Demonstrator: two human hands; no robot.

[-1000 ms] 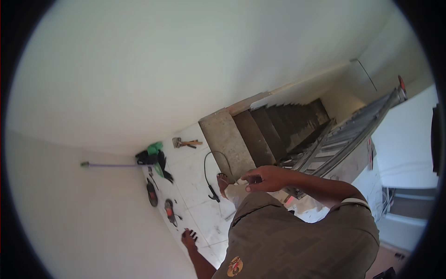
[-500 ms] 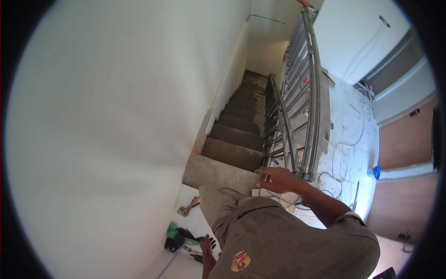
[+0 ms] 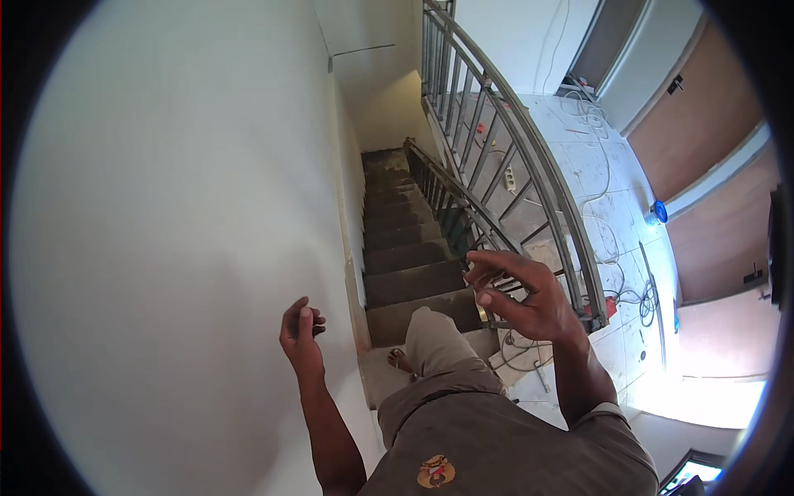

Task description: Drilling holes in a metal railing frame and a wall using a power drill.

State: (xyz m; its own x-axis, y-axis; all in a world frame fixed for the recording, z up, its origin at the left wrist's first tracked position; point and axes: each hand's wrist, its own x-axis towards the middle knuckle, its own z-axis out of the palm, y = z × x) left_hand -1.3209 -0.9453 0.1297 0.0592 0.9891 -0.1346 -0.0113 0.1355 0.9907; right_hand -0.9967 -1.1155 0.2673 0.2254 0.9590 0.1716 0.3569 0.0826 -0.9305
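My right hand (image 3: 529, 299) is raised in front of me beside the top of the metal stair railing (image 3: 571, 240). Its thumb and fingers are bent but apart, and nothing is in them; from this angle I cannot tell whether it touches the metal. My left hand (image 3: 302, 332) hangs in the air near the white wall (image 3: 182, 248), loosely curled and empty. Below me the bare concrete stairs (image 3: 409, 279) lead down between the wall and the lower handrail (image 3: 463, 197). My sandalled foot (image 3: 400, 360) stands on the top step, partly behind my trouser leg.
Right of the railing lies a dusty tiled floor (image 3: 612, 215) with loose cables (image 3: 649, 302) and a white power strip (image 3: 509, 179). A blue-lidded container (image 3: 657, 212) stands near the brown doors (image 3: 703, 91). More cable (image 3: 523, 351) lies by the railing's foot.
My left hand has risen from low beside the floor items to alongside the wall. My right hand has lifted higher. The view has turned, so stairs and railing sit farther left.
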